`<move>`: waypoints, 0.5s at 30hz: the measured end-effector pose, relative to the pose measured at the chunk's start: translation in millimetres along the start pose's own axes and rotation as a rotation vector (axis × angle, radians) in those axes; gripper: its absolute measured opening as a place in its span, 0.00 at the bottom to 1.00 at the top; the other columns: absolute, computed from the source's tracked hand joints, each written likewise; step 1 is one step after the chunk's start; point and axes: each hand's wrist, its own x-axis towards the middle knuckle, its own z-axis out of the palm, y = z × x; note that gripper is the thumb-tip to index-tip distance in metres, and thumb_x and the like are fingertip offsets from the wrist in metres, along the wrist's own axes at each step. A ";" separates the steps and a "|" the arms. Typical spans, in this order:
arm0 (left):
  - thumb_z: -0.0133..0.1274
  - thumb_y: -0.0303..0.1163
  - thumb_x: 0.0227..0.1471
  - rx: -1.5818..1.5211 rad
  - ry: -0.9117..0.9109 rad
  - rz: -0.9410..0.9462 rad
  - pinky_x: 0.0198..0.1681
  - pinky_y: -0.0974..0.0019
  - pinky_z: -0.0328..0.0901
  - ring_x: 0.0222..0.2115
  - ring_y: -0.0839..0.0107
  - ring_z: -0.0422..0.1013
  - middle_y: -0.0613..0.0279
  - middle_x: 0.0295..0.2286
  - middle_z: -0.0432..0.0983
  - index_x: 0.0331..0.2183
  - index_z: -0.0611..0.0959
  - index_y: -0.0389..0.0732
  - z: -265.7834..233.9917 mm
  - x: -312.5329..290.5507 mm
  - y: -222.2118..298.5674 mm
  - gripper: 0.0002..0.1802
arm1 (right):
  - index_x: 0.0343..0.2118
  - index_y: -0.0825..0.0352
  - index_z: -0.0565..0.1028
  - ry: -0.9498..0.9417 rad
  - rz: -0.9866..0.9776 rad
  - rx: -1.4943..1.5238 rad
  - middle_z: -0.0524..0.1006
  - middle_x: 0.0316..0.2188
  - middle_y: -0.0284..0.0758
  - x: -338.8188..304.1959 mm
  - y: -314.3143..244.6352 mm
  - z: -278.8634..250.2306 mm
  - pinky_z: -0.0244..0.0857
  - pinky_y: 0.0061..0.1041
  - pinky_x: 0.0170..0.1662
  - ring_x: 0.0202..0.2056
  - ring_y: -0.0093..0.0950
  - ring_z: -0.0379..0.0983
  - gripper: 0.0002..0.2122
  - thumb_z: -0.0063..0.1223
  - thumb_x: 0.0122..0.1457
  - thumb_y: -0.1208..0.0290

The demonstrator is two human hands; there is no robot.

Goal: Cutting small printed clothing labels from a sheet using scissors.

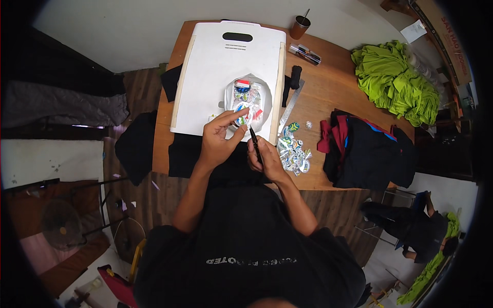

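L hand (218, 138) pinches 1 sticker sheet (245, 102); R hand (266, 160) grips 1 black knife (255, 142). 1 white board (215, 72), 1 steel ruler (290, 107), 1 cup (300, 26) on bench (328, 87).

even, soft indoor light, faint shadows, mild glare on the white board (231, 66), dark fisheye-bent rim.

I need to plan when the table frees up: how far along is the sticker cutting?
Done: a pile of cut stickers lies beside the metal ruler. In hand: the left hand pinches one piece of the printed sticker sheet on the white board, while the right hand holds a black knife. Left: several uncut prints remain on that sheet.
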 end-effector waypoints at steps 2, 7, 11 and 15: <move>0.53 0.11 0.49 -0.003 0.003 0.003 0.47 0.73 0.64 0.42 0.75 0.69 0.56 0.39 0.74 0.48 0.76 0.27 0.1 0.1 -0.2 0.22 | 0.34 0.65 0.64 -0.006 -0.009 -0.011 0.57 0.12 0.25 0.5 1.6 -1.3 0.45 0.16 0.17 0.13 0.15 0.48 0.19 0.26 0.70 0.54; 0.53 0.11 0.49 0.029 0.008 -0.018 0.47 0.73 0.64 0.41 0.75 0.69 0.57 0.39 0.74 0.48 0.76 0.27 -1.8 -0.8 -3.2 0.22 | 0.33 0.65 0.64 0.003 -0.028 -0.035 0.57 0.12 0.25 1.1 4.8 -2.4 0.45 0.16 0.17 0.13 0.15 0.48 0.19 0.27 0.70 0.55; 0.53 0.11 0.49 0.026 0.013 -0.010 0.48 0.73 0.64 0.41 0.75 0.70 0.57 0.38 0.74 0.48 0.76 0.27 -1.9 -0.7 -3.8 0.22 | 0.33 0.65 0.65 0.018 -0.032 -0.067 0.56 0.12 0.24 1.5 4.5 -1.2 0.45 0.16 0.17 0.13 0.15 0.48 0.18 0.28 0.70 0.55; 0.53 0.11 0.49 0.031 0.009 -0.001 0.48 0.73 0.64 0.41 0.75 0.70 0.57 0.38 0.74 0.48 0.76 0.27 -1.0 0.5 -2.8 0.22 | 0.32 0.66 0.65 0.021 -0.052 -0.073 0.56 0.12 0.24 2.0 6.8 -2.8 0.44 0.16 0.17 0.13 0.14 0.48 0.18 0.29 0.70 0.55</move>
